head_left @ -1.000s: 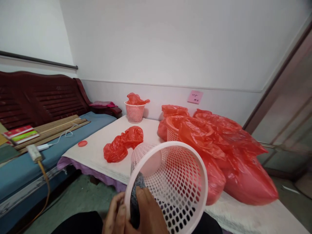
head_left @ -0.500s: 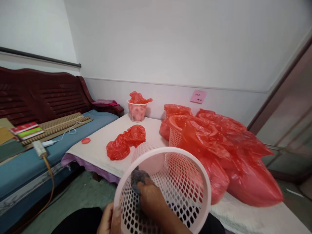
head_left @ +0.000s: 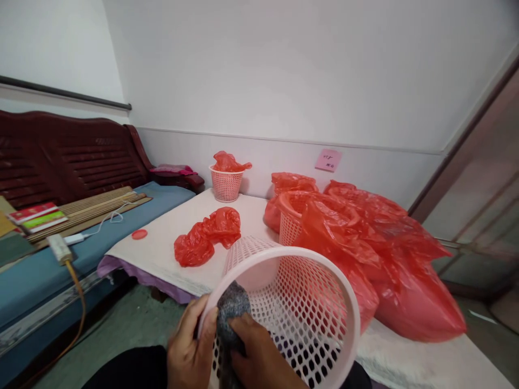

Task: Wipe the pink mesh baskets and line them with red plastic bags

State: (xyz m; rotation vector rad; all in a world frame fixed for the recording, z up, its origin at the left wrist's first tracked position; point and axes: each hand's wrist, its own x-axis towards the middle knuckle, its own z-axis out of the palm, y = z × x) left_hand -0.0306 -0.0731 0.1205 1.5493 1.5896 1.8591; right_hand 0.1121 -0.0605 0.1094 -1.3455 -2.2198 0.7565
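Observation:
A pale pink perforated basket [head_left: 312, 302] lies tilted on its side, its round mouth facing me. My left hand [head_left: 191, 343] grips the rim at its left side, thumb inside and fingers outside. Inside the mouth, my right hand [head_left: 257, 351] is closed on a dark grey cloth [head_left: 233, 310], which touches the inner left wall near the rim. Part of the cloth hangs down below the right hand's fingers.
On the white-topped table [head_left: 162, 246] are a crumpled red bag [head_left: 206, 235], a red disc [head_left: 139, 234], a small basket with a red bag [head_left: 226, 185] and large red bags [head_left: 413, 292] at right. A wooden bench [head_left: 73, 156] stands left.
My right hand and the cloth have moved nearer the rim on the left. My left hand has shifted up along the rim, and the basket has moved slightly right.

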